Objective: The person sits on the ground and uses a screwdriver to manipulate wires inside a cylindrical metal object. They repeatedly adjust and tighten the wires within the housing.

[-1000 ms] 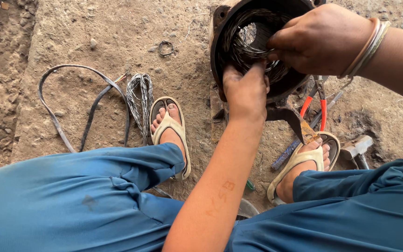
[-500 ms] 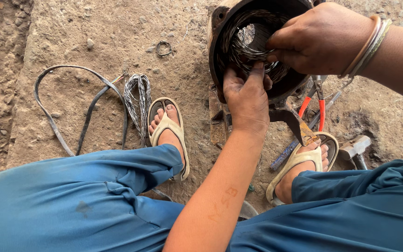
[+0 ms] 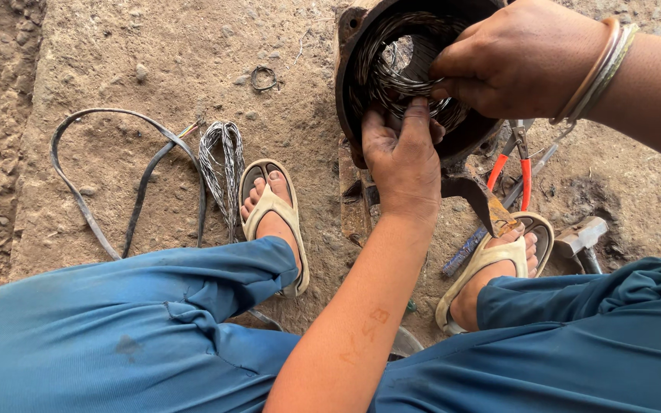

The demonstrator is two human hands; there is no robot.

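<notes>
A rusty round motor housing [image 3: 350,84] stands on the dirt ground [image 3: 116,61] at the top edge of the view, its open mouth facing up, with a tangle of grey wire windings [image 3: 392,73] packed inside it. The left hand [image 3: 403,157] comes up from below and rests on the near rim, fingers curled over the edge and pressed onto the windings; how firmly they pinch the wire is hard to tell from here. The right hand [image 3: 522,57], bangles [image 3: 602,69] at its wrist, reaches in from the right with fingers closed around a bunch of the same windings near the far inner wall.

Just right of the housing, red-handled pliers [image 3: 518,164] lie on the ground, and a hammer head [image 3: 581,235] sits further right, near the right sandalled foot [image 3: 491,264]. The left sandalled foot [image 3: 273,218] is planted left of the housing. Beside it lies a loose hank of grey wire [image 3: 219,164], and farther left a looped dark cable [image 3: 101,176]. A small wire ring [image 3: 264,78] lies near the top. Blue trousers [image 3: 116,329] fill the bottom edge.
</notes>
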